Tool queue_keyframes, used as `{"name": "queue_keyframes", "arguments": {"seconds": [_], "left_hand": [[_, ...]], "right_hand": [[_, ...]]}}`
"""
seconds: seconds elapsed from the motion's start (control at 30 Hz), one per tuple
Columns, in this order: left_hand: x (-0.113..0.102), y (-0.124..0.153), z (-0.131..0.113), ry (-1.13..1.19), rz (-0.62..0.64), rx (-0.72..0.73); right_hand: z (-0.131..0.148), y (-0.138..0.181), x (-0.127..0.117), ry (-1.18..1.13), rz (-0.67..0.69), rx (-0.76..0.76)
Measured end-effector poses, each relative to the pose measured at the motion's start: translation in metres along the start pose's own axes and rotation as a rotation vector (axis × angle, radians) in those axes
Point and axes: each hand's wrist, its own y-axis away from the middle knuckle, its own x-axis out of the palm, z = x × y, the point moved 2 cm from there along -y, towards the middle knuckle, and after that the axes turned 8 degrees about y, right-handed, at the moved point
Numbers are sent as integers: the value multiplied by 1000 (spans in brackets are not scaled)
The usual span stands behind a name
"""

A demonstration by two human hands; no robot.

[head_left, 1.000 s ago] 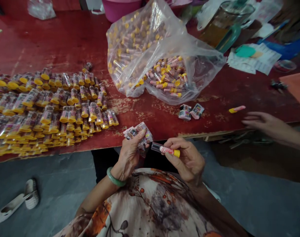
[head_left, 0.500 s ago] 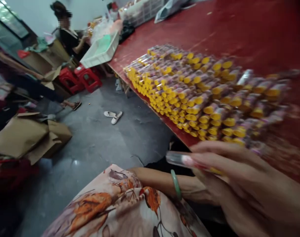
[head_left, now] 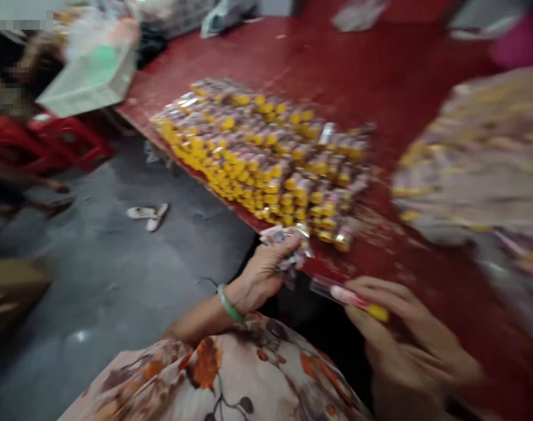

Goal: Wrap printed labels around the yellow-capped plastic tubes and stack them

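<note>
My left hand [head_left: 262, 272], a green bangle on its wrist, grips a crumpled bunch of clear and whitish plastic wrappers [head_left: 288, 242] at the table's near edge. In the fingers of my right hand [head_left: 406, 327] is a slim clear tube [head_left: 348, 296] with something pink inside and a yellow end. The tube points left, below the wrappers and apart from them. Just beyond my left hand lies a big stack of similar yellow-ended tubes [head_left: 257, 158]. Motion blurs the finer detail.
The stack lies on a red table [head_left: 336, 58]. At right a large plastic bag [head_left: 477, 152] bulges with yellowish and pink pieces. A white tray [head_left: 86, 93] stands at the far left corner, above red stools [head_left: 73, 140]. White shoes [head_left: 150, 215] lie on the floor; another person's arm shows at upper left.
My view has swung right, bringing the bag into sight. My left hand, earlier mostly behind the right, now shows apart from it with the wrappers. My right hand still holds the tube.
</note>
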Motion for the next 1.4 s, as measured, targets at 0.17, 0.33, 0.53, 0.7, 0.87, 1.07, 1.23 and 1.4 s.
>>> {"name": "queue_keyframes", "arguments": {"seconds": [0.17, 0.33, 0.53, 0.7, 0.87, 1.07, 1.23, 1.4], "left_hand": [[11, -11, 24, -31, 66, -144], [18, -4, 39, -73, 112, -209], [19, -4, 40, -60, -56, -276], [22, -5, 44, -67, 50, -251], [26, -3, 45, -124, 90, -207], [18, -2, 49, -236, 138, -67], [8, 1, 51, -258, 145, -79], [3, 5, 54, -277, 144, -72]], "right_hand": [[-19, 5, -14, 9, -157, -21], [-24, 7, -20, 42, -225, -50], [-32, 14, -22, 268, -227, -177], [-34, 17, -20, 353, -216, -223], [-35, 23, -16, 481, -251, -210], [-34, 35, -8, 638, -261, -251], [-41, 49, 0, 637, -284, -200], [-53, 64, 4, 660, -237, -131]]}}
